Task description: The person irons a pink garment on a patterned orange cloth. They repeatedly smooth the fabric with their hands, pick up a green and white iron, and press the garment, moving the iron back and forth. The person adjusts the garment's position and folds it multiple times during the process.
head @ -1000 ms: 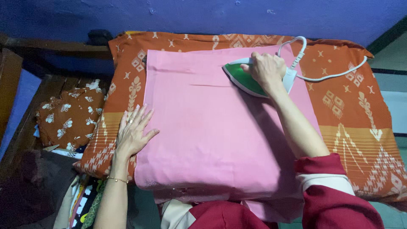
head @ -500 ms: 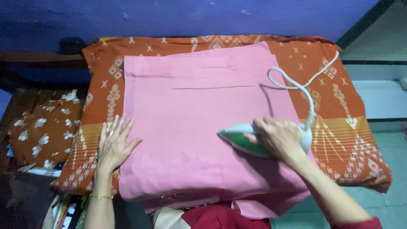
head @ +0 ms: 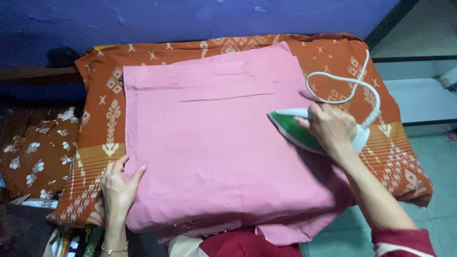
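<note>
Nearest us, our left hand lies flat, fingers spread, on the pink cloth's near-left edge, pinning it taut over the orange patterned cover. Farther right, our right hand has its fingers wrapped around the green iron, soleplate on the cloth; its white cord loops beyond.

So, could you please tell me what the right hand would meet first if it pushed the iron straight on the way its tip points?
Only more of the pink cloth: the right hand aims the green iron leftward across it, and nothing else lies in that line.
</note>
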